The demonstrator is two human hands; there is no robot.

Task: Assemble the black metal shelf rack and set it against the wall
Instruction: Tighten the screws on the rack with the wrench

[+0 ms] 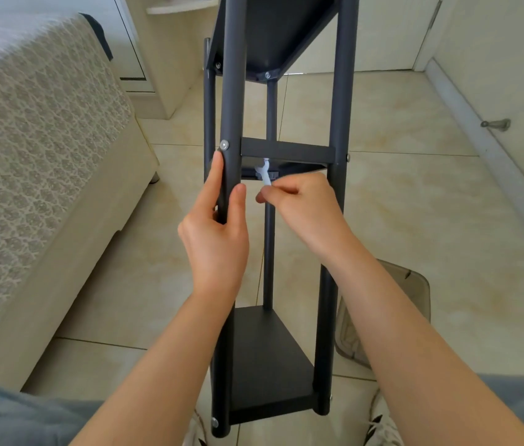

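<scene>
Rack [341,91] top beyond upper edge

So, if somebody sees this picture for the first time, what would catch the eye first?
The tall black shelf rack fills the middle of the view. The left hand grips its front left post just below a silver bolt, while the right hand pinches a small pale wrench that reaches up under the middle shelf. At the left lies a bed with a patterned cover.
</scene>
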